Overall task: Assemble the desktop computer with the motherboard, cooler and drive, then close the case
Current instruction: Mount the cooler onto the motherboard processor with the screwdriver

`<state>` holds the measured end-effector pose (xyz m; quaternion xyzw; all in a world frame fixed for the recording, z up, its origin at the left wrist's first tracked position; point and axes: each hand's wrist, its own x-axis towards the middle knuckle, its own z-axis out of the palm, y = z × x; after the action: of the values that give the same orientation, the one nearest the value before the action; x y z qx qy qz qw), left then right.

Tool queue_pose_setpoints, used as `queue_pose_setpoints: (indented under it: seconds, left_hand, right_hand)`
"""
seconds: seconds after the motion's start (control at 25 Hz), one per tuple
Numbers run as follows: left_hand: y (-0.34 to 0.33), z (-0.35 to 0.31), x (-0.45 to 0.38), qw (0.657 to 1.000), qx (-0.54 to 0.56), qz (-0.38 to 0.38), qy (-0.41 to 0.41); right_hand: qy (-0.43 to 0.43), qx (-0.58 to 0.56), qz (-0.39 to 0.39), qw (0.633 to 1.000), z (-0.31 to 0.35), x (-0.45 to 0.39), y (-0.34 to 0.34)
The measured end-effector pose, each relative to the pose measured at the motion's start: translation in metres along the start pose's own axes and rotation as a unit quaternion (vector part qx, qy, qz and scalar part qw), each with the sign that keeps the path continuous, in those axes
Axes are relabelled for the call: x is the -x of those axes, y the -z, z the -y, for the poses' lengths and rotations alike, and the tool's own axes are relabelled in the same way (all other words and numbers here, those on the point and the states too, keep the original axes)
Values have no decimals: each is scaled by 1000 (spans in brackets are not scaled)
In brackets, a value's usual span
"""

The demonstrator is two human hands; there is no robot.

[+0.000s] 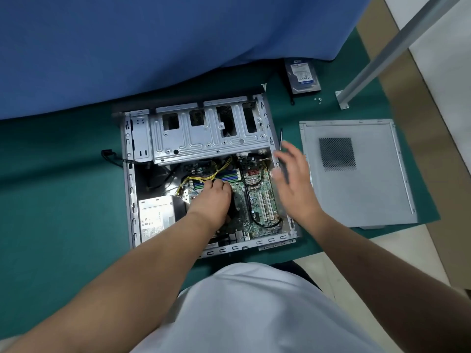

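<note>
Two hands (214, 197) (293, 174), blurred screwdriver (281, 138) perhaps

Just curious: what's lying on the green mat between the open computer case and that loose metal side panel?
In the head view, a screwdriver lies between the case and the side panel, partly hidden by the blurred right hand.

The person wore a pale, greyish-white top (254, 309), plain and unmarked, its cloth smooth with a few soft folds near the lower middle of the view. Both forearms were bare from the bottom corners upward, with no sleeve reaching them. The left hand (211, 197) and the right hand (293, 179) were bare too: no glove, ring, watch or band showed on either wrist. The right hand was blurred, so its finer details could not be made out.
</note>
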<state>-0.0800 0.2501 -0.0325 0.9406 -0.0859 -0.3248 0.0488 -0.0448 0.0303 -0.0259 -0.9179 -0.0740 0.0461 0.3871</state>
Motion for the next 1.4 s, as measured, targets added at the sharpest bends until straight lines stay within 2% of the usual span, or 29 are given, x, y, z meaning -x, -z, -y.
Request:
queue_pose_setpoints:
  seconds: [0.08, 0.12, 0.24, 0.28, 0.36, 0.48, 0.68, 0.88, 0.96, 1.04, 1.12, 1.2, 1.28, 1.32, 1.4]
  left_hand:
    - [-1, 0, -1, 1000, 11, 3, 9]
    - [-1, 0, -1, 1000, 15, 4, 11]
    - [0, 0, -4, 1000, 17, 11, 9]
    - [0, 0, -4, 1000, 15, 13, 12]
    - [1, 0, -5, 1000, 13, 14, 19]
    - [2, -4, -5, 999, 15, 6, 35]
    - [3, -6, -4, 999, 19, 4, 43]
    - [2, -3, 2, 999, 43, 3, 26]
    - [3, 0, 5, 999, 46, 1, 15]
    - [6, 4, 8, 997, 70, 12, 6]
    - [7, 5, 16, 993, 118, -27, 6]
    - [4, 7, 28, 968, 181, -174, 6]
    - [-2, 10, 38, 922, 188, -339, 5]
    - [-5, 12, 41, 913, 165, -372, 1]
    - [-8, 19, 45, 939, 76, -335, -21]
  right_hand:
    - [-161, -122, -78, 976, -10, -14, 3]
    - [-225, -113, -73, 965, -16, -24, 4]
    - [-359, -4, 82, 930, -40, -53, 2]
    - [-380, 32, 131, 915, -44, -61, -2]
    - [-391, 97, 181, 898, -49, -70, -11]
    - [-397, 126, 167, 894, -52, -77, -18]
    - [-375, 91, 151, 910, -49, -70, -8]
    - [-330, -86, -67, 938, -26, -45, 25]
    - [-280, -141, -101, 944, -7, -31, 38]
    - [-240, -186, -79, 950, 9, -15, 46]
    - [-196, -184, -16, 963, 23, -2, 53]
    - [-135, -103, 62, 984, 32, 6, 56]
    - [-80, -21, 117, 990, 40, 10, 57]
    - [-65, -3, 133, 989, 44, 11, 57]
    - [-60, -14, 145, 988, 54, 13, 60]
